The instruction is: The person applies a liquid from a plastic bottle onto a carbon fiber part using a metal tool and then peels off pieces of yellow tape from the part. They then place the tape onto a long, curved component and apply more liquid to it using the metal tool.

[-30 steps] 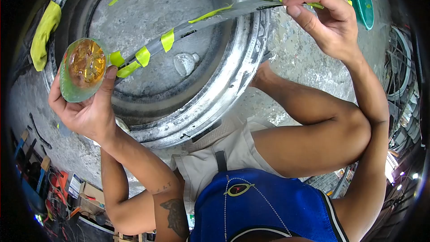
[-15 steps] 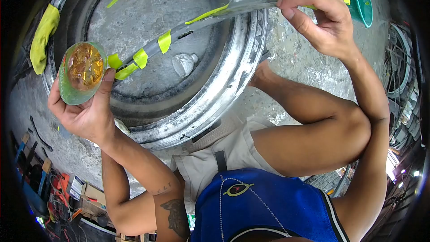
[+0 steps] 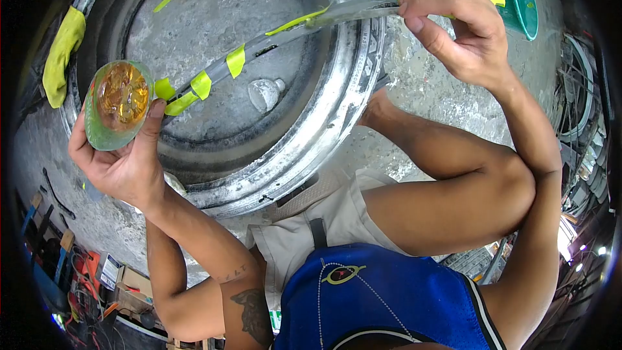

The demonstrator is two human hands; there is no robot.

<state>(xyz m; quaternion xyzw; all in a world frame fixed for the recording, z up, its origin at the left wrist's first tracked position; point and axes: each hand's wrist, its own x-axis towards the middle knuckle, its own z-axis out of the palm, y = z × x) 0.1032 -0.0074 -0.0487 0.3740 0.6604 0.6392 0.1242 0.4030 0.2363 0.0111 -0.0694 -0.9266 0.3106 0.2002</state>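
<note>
My left hand [image 3: 126, 172] is closed around a green-tinted clear plastic cup [image 3: 97, 131] with amber liquid [image 3: 126, 94] in it. The left thumb lies by the near end of a long dark strip [image 3: 214, 78]. Pieces of yellow-green tape [image 3: 201, 84] are stuck along that strip, which slants up to the right above the tire [image 3: 340, 116]. At its far end my right hand [image 3: 463, 29] pinches a thin greyish translucent strip [image 3: 363, 14] between thumb and fingers. Part of the dark strip's far end is hidden behind the right hand.
A green bucket [image 3: 530, 3] stands at the upper right. A yellow-green cloth [image 3: 63, 58] hangs over the tire's left side. A small clear plastic piece [image 3: 264, 94] lies inside the tire. Tools and boxes [image 3: 129, 288] are at lower left, coiled wire [image 3: 576, 91] at right.
My right hand has shifted slightly down and left, and the translucent strip stands a little apart from the dark one near my fingertips. My left hand has barely moved.
</note>
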